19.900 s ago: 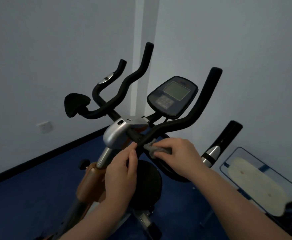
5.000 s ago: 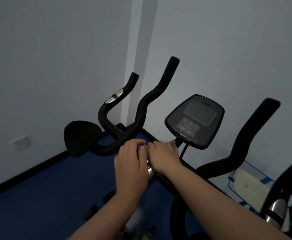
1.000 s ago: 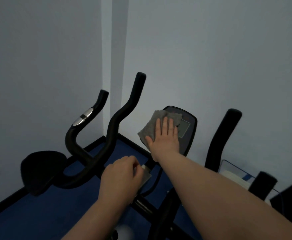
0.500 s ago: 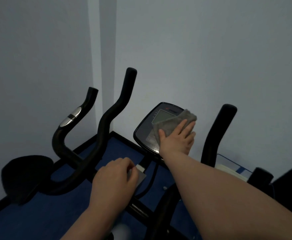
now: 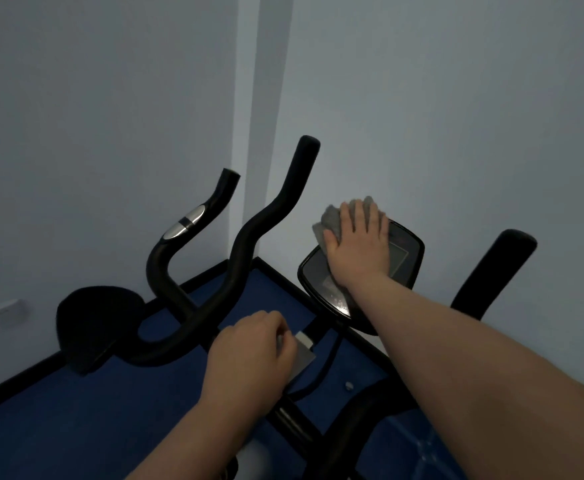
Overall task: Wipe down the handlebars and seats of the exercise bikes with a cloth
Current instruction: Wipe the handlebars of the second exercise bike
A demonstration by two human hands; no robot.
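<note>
step: wiping console. right hand (image 5: 358, 249), fingers flat, presses grey fluffy cloth (image 5: 332, 221) on black oval display console (image 5: 406, 254). left hand (image 5: 249, 355) curled around silver stem bracket (image 5: 304, 353). next, likely: black curved foam handlebars (image 5: 249, 244), needing a wrap-around grip.

right hand (image 5: 358, 249) lies flat, fingers straight and together, arm outstretched; left hand (image 5: 249, 355) is curled, knuckles up.

Two hands are seen: the left hand (image 5: 249, 355) at lower centre and the right hand (image 5: 358, 247) right of centre. One grey cloth (image 5: 332, 220) is counted, one console (image 5: 405, 258), three upright black handlebar grips (image 5: 301, 168), and one black pad (image 5: 100, 317) at lower left.
</note>
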